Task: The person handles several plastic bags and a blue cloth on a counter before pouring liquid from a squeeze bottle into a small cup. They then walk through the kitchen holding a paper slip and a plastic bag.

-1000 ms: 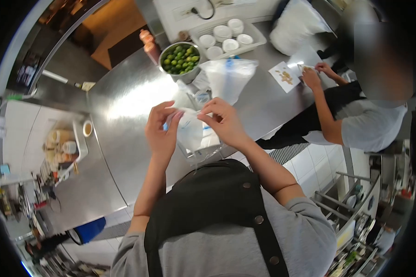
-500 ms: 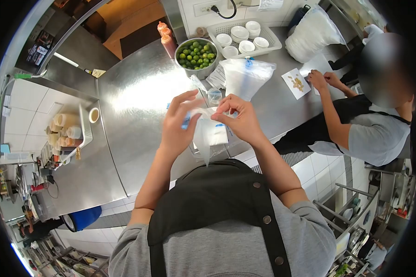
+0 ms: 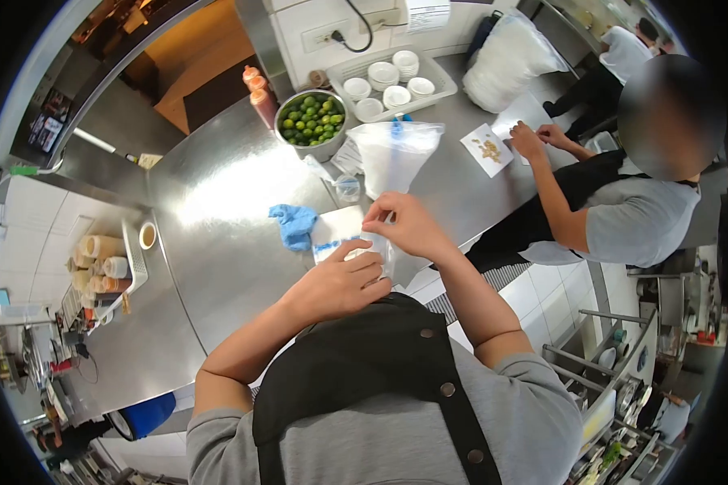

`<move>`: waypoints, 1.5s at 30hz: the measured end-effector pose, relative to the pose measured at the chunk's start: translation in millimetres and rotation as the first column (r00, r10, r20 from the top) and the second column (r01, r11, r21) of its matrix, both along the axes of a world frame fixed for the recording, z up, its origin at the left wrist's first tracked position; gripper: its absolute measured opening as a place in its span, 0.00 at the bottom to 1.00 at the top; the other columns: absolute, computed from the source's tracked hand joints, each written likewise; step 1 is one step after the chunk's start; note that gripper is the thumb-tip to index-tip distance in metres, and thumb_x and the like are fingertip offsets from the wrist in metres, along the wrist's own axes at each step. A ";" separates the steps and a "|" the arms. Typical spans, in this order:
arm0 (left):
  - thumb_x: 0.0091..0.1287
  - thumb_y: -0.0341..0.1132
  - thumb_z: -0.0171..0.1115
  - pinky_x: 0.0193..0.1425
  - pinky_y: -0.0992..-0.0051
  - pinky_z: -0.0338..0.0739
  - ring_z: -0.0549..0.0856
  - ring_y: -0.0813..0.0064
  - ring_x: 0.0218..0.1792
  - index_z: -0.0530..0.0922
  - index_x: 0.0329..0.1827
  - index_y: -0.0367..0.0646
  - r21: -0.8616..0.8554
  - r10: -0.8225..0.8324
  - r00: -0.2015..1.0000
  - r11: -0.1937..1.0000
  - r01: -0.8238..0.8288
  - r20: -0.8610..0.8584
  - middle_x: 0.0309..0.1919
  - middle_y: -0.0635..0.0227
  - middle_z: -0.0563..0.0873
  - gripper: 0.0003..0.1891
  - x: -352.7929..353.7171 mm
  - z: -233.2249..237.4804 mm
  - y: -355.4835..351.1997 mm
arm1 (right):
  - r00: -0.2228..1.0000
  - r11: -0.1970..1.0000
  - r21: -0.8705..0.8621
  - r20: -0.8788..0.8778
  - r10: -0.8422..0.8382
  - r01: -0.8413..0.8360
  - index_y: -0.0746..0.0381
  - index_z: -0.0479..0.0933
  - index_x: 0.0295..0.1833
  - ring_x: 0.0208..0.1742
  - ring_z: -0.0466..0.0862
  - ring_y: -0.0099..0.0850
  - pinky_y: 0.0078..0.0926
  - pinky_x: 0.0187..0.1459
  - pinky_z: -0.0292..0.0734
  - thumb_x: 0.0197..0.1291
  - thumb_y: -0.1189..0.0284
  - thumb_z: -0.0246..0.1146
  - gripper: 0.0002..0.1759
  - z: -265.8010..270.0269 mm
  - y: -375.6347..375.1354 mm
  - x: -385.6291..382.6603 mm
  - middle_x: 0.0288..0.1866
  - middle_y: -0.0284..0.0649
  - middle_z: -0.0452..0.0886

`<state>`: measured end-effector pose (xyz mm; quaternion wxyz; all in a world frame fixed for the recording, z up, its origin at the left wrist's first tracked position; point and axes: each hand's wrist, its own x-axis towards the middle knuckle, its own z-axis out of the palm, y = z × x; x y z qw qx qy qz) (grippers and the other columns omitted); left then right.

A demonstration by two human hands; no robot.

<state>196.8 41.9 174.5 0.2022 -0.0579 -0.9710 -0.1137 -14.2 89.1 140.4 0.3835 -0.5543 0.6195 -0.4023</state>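
My right hand (image 3: 406,226) pinches the top edge of a small clear plastic bag (image 3: 388,257). Lower and to the left, my left hand (image 3: 341,279) has its fingers curled against the same bag, partly hiding it. Just behind my hands lies a white pad or stack (image 3: 337,226) with blue marks, flat on the steel counter. A crumpled blue cloth (image 3: 294,226) touches the counter left of the stack. Past my right hand stands a large clear bag (image 3: 396,153) with white contents, beside a small clear cup (image 3: 347,188).
A bowl of limes (image 3: 311,121), orange bottles (image 3: 260,101) and a basket of white bowls (image 3: 392,85) stand at the counter's back. At right, a co-worker (image 3: 615,194) handles something near a white sheet (image 3: 487,151). Sauce containers (image 3: 105,263) are at left.
My left hand has moved down and right, and its spread fingers have curled in at the bag. My right hand has lowered slightly. The view has shifted, and the blue cloth now shows fully.
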 end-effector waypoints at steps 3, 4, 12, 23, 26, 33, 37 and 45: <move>0.59 0.30 0.66 0.60 0.62 0.76 0.83 0.72 0.42 0.83 0.39 0.49 0.034 0.035 0.999 0.999 -0.034 -0.021 0.32 0.73 0.79 0.07 -8.0 -2.5 -6.0 | 0.996 0.954 -0.291 0.044 0.084 -0.068 0.62 0.84 0.49 0.41 0.83 0.24 0.25 0.49 0.76 0.66 0.75 0.67 0.07 11.0 0.6 -2.0 0.38 0.35 0.85; 0.59 0.29 0.65 0.59 0.62 0.76 0.83 0.72 0.39 0.82 0.39 0.49 0.045 0.061 0.997 0.997 -0.059 -0.044 0.29 0.74 0.78 0.07 -10.8 -0.3 -10.2 | 0.962 0.967 -0.233 0.223 0.157 -0.104 0.62 0.84 0.48 0.41 0.83 0.25 0.25 0.49 0.76 0.67 0.74 0.66 0.07 20.6 4.0 -4.6 0.38 0.36 0.85; 0.64 0.27 0.69 0.52 0.65 0.76 0.83 0.70 0.28 0.82 0.36 0.45 0.389 0.198 0.966 0.913 -0.120 -0.167 0.28 0.70 0.86 0.03 -20.9 19.8 -45.7 | 0.964 0.956 -0.144 0.044 0.262 -0.254 0.66 0.79 0.36 0.32 0.74 0.20 0.21 0.39 0.70 0.69 0.72 0.67 0.09 42.2 21.8 -50.8 0.32 0.30 0.78; 0.73 0.25 0.63 0.35 0.80 0.75 0.82 0.82 0.32 0.82 0.43 0.35 0.839 0.427 0.904 0.491 -0.234 0.003 0.35 0.70 0.84 0.03 -78.1 17.4 -97.9 | 0.955 0.925 -0.288 0.236 -0.182 0.247 0.63 0.82 0.44 0.38 0.79 0.18 0.20 0.41 0.76 0.66 0.74 0.69 0.05 48.2 -5.3 -88.2 0.38 0.31 0.83; 0.74 0.27 0.63 0.30 0.81 0.74 0.82 0.84 0.31 0.83 0.43 0.37 0.870 0.546 0.834 0.374 -0.322 0.074 0.35 0.72 0.84 0.03 -103.6 11.9 -106.2 | 0.897 0.816 -0.379 0.102 -0.431 0.436 0.62 0.82 0.43 0.36 0.78 0.16 0.19 0.37 0.74 0.67 0.74 0.68 0.04 42.5 -28.5 -79.7 0.38 0.30 0.81; 0.75 0.29 0.59 0.24 0.85 0.73 0.81 0.87 0.27 0.80 0.47 0.38 0.902 0.290 0.925 -0.417 -0.109 0.246 0.33 0.73 0.84 0.05 -122.5 -46.1 -137.9 | 0.705 0.796 0.021 0.451 -0.547 0.605 0.62 0.83 0.42 0.28 0.76 0.20 0.22 0.34 0.75 0.65 0.75 0.67 0.03 11.4 -52.3 -75.8 0.35 0.30 0.82; 0.74 0.28 0.56 0.21 0.82 0.66 0.75 0.86 0.23 0.80 0.47 0.38 0.852 0.389 0.840 -0.501 -0.153 0.379 0.30 0.73 0.82 0.06 -132.7 -58.2 -120.9 | 0.682 0.778 -0.080 0.543 -0.490 0.623 0.63 0.84 0.44 0.31 0.79 0.25 0.27 0.37 0.79 0.63 0.77 0.66 0.05 -51.5 -58.3 -71.4 0.35 0.33 0.84; 0.71 0.34 0.60 0.38 0.69 0.77 0.84 0.67 0.33 0.81 0.53 0.35 0.932 0.679 0.718 0.142 -0.333 0.152 0.33 0.60 0.87 0.14 -134.3 -214.0 -115.4 | 0.665 0.653 -0.215 0.459 -0.589 0.726 0.65 0.82 0.47 0.40 0.79 0.23 0.26 0.40 0.78 0.64 0.77 0.64 0.08 -164.3 -69.9 -56.4 0.37 0.34 0.84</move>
